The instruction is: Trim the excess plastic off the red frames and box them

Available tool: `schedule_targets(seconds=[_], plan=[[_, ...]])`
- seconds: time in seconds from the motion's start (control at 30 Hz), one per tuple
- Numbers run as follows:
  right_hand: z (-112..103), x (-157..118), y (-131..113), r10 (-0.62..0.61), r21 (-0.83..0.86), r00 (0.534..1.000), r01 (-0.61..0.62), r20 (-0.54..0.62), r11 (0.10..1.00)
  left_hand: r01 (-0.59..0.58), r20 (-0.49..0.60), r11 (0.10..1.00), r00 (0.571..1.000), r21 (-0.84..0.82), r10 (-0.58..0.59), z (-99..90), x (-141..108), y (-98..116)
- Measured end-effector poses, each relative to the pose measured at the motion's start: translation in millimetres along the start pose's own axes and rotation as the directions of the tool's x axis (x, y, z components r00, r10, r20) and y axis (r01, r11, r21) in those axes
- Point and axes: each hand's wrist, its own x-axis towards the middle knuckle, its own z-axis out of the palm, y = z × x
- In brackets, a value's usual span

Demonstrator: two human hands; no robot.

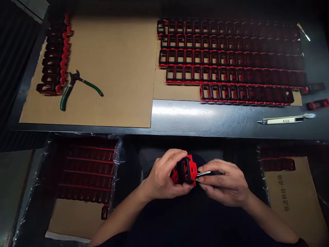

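Close to the body, the left hand clasps a red-and-black part, fingers parted only by its width, thumb below and fingertips above. At its right side, the right hand pinches a slim metal tool, likely tweezers, with thumb and fingers nearly together; its tip meets or almost meets the red face, but I cannot tell which. Good work here would seem to call for a firm left grip at the edges, no squeeze on the open frame, and small, light strokes, since a slip could mark the red face or catch the left thumb.

Either side are a left bin and a right bin, both with rows of similar parts. Beyond, on the bench, a knife lies at the near right, its tip pointing left, best reached for by the handle. Farther on, pliers rest open on the left card, beside a line of parts; five close rows fill the far right.
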Motion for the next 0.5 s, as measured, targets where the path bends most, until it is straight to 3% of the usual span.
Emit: schedule_targets(seconds=[0.5], plan=[[-4.1,-1.4,-3.2,0.031,-0.018,0.994,-0.03,0.106,0.999,0.015,0.02,0.999,1.0,0.039,-0.016,-2.0,-1.0,-1.3]])
